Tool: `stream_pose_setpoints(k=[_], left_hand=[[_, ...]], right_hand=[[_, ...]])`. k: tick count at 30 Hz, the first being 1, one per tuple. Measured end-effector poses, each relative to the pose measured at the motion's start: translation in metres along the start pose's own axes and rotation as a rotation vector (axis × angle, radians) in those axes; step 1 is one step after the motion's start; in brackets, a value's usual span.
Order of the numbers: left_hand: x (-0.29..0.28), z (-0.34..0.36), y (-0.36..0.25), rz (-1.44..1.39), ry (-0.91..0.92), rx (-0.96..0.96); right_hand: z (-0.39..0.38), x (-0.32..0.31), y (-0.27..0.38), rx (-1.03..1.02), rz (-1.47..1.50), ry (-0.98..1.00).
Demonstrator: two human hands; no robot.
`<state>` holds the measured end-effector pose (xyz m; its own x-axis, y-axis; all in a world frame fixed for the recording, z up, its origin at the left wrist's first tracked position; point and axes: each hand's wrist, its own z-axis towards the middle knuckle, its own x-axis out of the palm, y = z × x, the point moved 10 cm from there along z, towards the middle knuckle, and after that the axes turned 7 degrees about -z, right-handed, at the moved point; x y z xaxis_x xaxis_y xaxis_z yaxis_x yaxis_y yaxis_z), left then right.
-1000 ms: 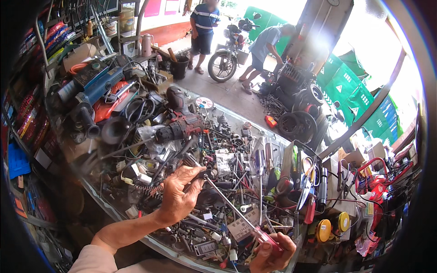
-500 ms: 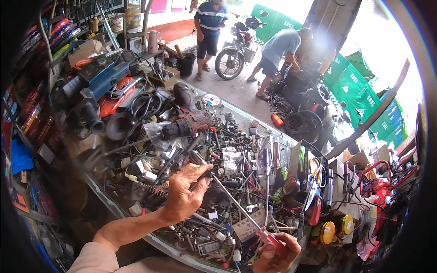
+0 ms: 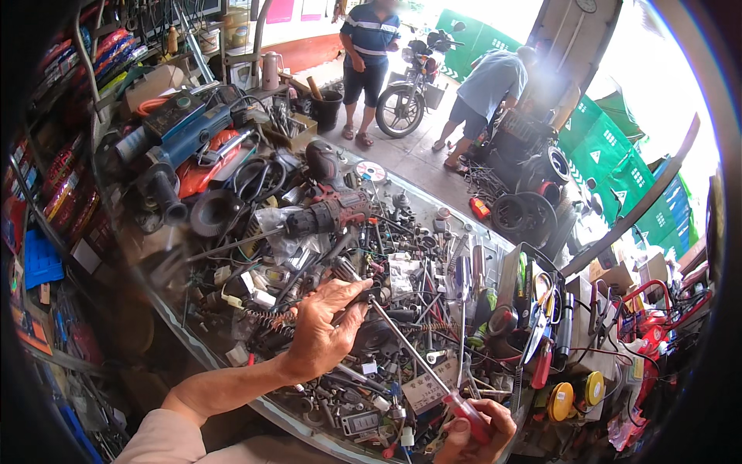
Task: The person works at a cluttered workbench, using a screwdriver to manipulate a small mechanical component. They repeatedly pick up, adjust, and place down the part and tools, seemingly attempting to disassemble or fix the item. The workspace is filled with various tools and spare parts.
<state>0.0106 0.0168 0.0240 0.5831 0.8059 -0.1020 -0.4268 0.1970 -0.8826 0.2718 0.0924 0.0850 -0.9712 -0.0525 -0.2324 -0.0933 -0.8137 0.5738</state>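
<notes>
My left hand (image 3: pixel 325 325) pinches a small dark metal part (image 3: pixel 363 290) with a ribbed piece at its upper end, over a bench littered with bolts, springs, connectors and loose parts. My right hand (image 3: pixel 483 425) grips the red handle of a long screwdriver (image 3: pixel 413 356), whose shaft runs up-left to the part between my left fingers; the exact contact at its tip is too small to tell. Beyond my left hand lies a red and black power drill (image 3: pixel 336 213). A printed cardboard piece (image 3: pixel 425 383) lies beneath the screwdriver shaft.
The glass-topped bench (image 3: pixel 178 325) holds a blue power tool (image 3: pixel 189 135) at back left. At right are a tool tray (image 3: pixel 525 309) and yellow discs (image 3: pixel 562 400). Beyond stand a motorcycle (image 3: pixel 406 100), tires (image 3: pixel 525 216) and two people (image 3: pixel 371 54), (image 3: pixel 483 89), one bent over.
The whole scene sits slightly further right in the picture, with both my hands keeping their grips on part and screwdriver. The standing person's arms have shifted; the other person bends beside the tires.
</notes>
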Motion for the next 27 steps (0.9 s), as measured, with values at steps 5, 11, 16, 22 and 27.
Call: stream_pose_setpoints(k=[5, 11, 16, 22, 27], left_hand=[[0.001, 0.0, -0.006, 0.027, 0.001, 0.033], [0.003, -0.001, -0.001, 0.021, 0.018, 0.022], [0.002, 0.0, -0.003, 0.044, 0.026, 0.028], [0.002, -0.001, -0.005, 0.064, 0.036, 0.022], [0.002, -0.001, -0.004, 0.066, 0.034, 0.01]], right_hand=[[-0.012, -0.005, -0.019, 0.157, -0.023, 0.048], [-0.006, -0.001, -0.013, 0.108, -0.002, 0.034], [-0.005, 0.0, -0.006, 0.056, 0.062, 0.024], [-0.015, -0.005, -0.016, 0.106, -0.029, 0.042], [-0.008, 0.002, -0.012, 0.129, 0.047, 0.082]])
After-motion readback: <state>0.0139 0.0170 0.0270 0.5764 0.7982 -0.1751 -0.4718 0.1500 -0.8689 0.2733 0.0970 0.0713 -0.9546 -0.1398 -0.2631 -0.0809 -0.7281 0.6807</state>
